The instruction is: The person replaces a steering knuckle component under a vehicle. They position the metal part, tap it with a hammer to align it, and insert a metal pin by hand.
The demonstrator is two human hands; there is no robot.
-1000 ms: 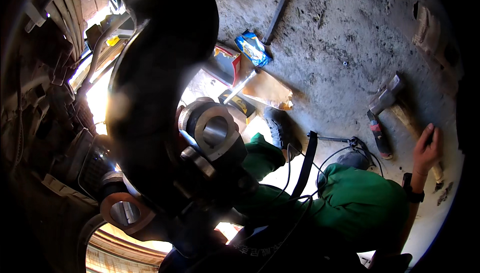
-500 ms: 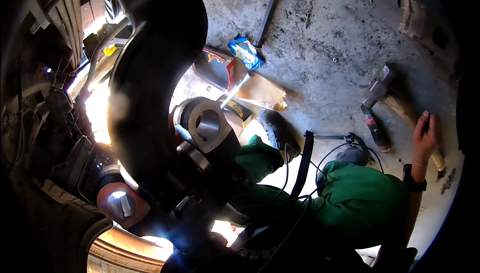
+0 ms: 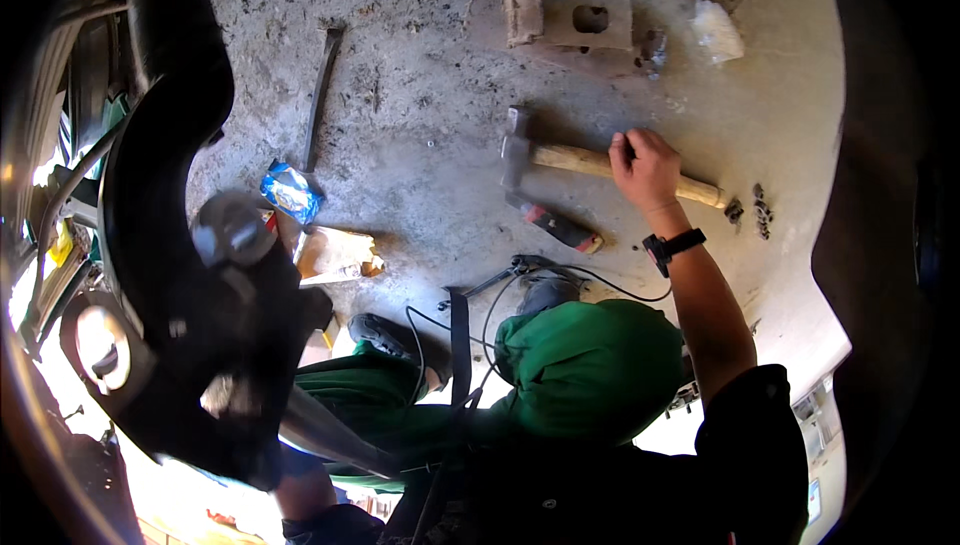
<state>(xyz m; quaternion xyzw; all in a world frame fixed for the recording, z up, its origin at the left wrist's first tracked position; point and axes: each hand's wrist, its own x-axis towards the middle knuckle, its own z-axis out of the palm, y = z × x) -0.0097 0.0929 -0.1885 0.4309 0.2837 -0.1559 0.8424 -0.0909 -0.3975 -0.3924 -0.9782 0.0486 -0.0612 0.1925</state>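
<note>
My right hand [image 3: 648,170] lies across the wooden handle of a sledgehammer [image 3: 570,158], its fingers curled and closed about the handle. The hammer rests on the floor, its steel head pointing left. Beside the head lies a black-and-red handled tool [image 3: 555,225], its kind unclear. At lower left, my left forearm [image 3: 305,493] reaches up behind a large black metal part [image 3: 240,345] with round bores. That part hides my left hand, so its fingers do not show.
A curved black beam [image 3: 165,160] stands close on the left. On the stained concrete floor lie a metal bar [image 3: 320,100], a blue-and-white packet [image 3: 290,192], torn cardboard [image 3: 338,253] and a block with a hole [image 3: 590,20]. A black cable [image 3: 640,297] loops by my knees.
The view has swung right, so the floor things appear farther left and the whole hammer shows. My right hand is still at the handle. Part of my left forearm now shows.
</note>
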